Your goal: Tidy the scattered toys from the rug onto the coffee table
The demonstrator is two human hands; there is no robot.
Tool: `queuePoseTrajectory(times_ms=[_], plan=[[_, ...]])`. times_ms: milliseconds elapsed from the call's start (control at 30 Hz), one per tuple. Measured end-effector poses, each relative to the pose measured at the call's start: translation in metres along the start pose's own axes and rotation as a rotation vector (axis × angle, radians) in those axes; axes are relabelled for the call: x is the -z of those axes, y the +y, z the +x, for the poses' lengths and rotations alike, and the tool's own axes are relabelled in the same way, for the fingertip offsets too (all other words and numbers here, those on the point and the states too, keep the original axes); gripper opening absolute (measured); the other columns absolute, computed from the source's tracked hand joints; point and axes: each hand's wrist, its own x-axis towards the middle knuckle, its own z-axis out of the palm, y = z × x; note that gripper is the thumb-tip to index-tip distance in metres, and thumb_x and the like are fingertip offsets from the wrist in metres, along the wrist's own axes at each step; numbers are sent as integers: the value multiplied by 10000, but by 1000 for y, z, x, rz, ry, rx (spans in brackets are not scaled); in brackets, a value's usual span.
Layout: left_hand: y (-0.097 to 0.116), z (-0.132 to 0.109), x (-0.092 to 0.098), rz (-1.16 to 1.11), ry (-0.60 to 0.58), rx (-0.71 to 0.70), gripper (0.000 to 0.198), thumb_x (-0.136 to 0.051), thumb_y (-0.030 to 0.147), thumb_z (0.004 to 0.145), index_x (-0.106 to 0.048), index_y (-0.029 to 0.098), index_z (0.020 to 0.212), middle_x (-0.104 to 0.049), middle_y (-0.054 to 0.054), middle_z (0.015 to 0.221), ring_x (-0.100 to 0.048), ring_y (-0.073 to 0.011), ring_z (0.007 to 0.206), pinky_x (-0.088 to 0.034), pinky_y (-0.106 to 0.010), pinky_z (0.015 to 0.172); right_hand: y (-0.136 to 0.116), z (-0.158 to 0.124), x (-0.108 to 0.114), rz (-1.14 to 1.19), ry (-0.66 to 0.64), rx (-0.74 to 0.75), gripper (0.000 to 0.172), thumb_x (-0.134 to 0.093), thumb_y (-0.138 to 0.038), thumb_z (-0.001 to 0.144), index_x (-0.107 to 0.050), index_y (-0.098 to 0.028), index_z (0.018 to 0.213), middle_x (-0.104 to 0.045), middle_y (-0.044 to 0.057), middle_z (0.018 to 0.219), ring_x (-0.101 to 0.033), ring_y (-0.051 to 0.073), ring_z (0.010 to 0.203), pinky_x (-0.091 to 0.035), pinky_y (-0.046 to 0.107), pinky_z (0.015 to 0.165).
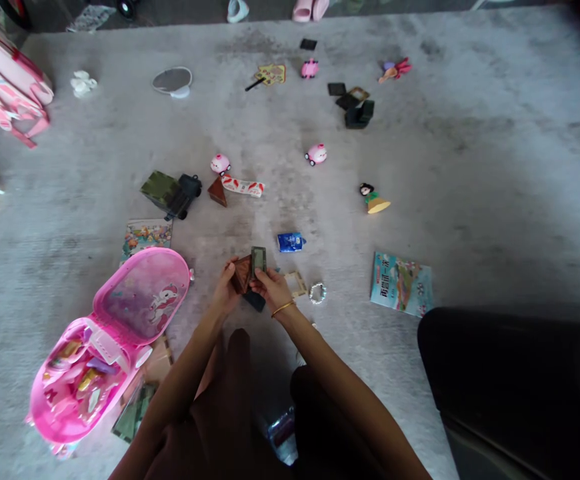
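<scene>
My left hand [226,288] is closed on a brown triangular tile [243,273]. My right hand [271,287], with a gold bangle at the wrist, grips a green square tile [259,261] that meets the brown one. Both hands are low over the grey carpet [470,167], just in front of my knees. A dark tile [256,301] lies under my hands. A pale frame tile [297,284] and a bead bracelet [317,292] lie just right of my right hand.
An open pink unicorn case [115,340] full of small toys sits at the left. A blue packet [290,242], picture books [401,283] [146,237], pink toy cars [316,155], a doll [373,199], camouflage tiles [170,192] and a pink backpack [7,87] are scattered around.
</scene>
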Motion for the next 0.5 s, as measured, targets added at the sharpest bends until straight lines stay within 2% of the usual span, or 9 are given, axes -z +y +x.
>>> queuePoseTrajectory(times_ms=[133, 300, 367, 500], plan=[[5, -1, -2, 49, 32, -18, 585, -711, 605, 741, -568, 241, 1176, -668, -90, 1183, -657, -256, 1016, -557, -368, 766, -3, -6, 4, -155, -36, 109, 422, -799, -425, 657, -565, -218, 941, -679, -30, 693, -621, 126, 550, -524, 246, 551], [1, 2, 0, 92, 130, -43, 554, -803, 544, 674, -593, 236, 1083, -690, -33, 1021, -667, -181, 849, -549, -273, 653, -4, -8, 12, -667, 98, 457, 224, -695, -373, 735, -560, -237, 851, -661, -4, 760, -624, 168, 694, -544, 320, 725], [-1, 6, 6, 99, 172, -2, 522, -783, 554, 693, -601, 232, 1062, -695, -33, 974, -668, -173, 788, -531, -249, 585, -3, -3, 15, -709, 109, 415, 193, -680, -362, 752, -558, -240, 839, -649, 0, 717, -638, 185, 690, -546, 329, 709], [-3, 19, 24, 114, 263, 29, 459, -759, 510, 714, -593, 249, 1053, -683, -25, 994, -673, -181, 786, -516, -257, 554, -9, 18, 16, -446, -6, 90, 260, -727, -407, 747, -549, -234, 826, -644, -8, 584, -650, 191, 555, -524, 286, 514]])
